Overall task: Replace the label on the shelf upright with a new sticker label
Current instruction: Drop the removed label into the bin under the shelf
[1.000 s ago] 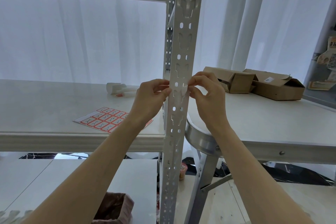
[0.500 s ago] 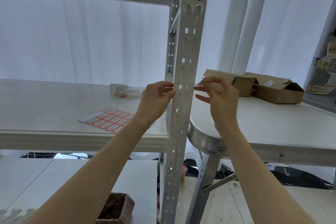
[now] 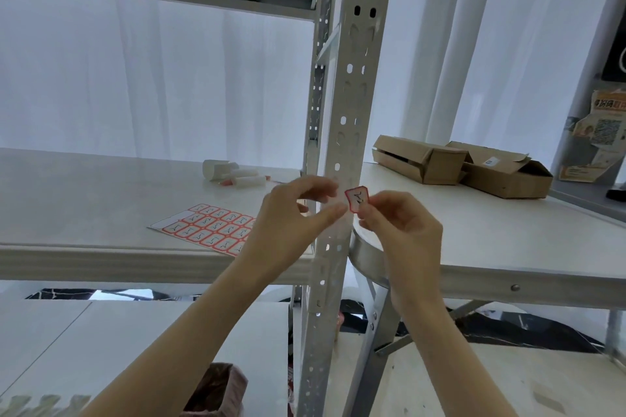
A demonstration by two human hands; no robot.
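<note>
A perforated grey metal shelf upright (image 3: pixel 349 105) runs up the middle of the view. My right hand (image 3: pixel 399 230) pinches a small white sticker label with a red border (image 3: pixel 357 199) just in front of the upright, at shelf height. My left hand (image 3: pixel 298 213) hovers to the left of the label, thumb and fingers apart, its thumb tip almost touching the label's lower edge. A sheet of matching red-bordered stickers (image 3: pixel 206 227) lies on the white shelf board (image 3: pixel 84 200) to the left.
A white roll and some small tubes (image 3: pixel 233 174) lie at the back of the shelf. Two cardboard boxes (image 3: pixel 464 166) sit on the table to the right. A brownish bag (image 3: pixel 216 389) stands on the floor below. An upper shelf overhangs.
Both hands have come off the upright and dropped slightly. The label that they were picking at on the post is off it, held in my right hand.
</note>
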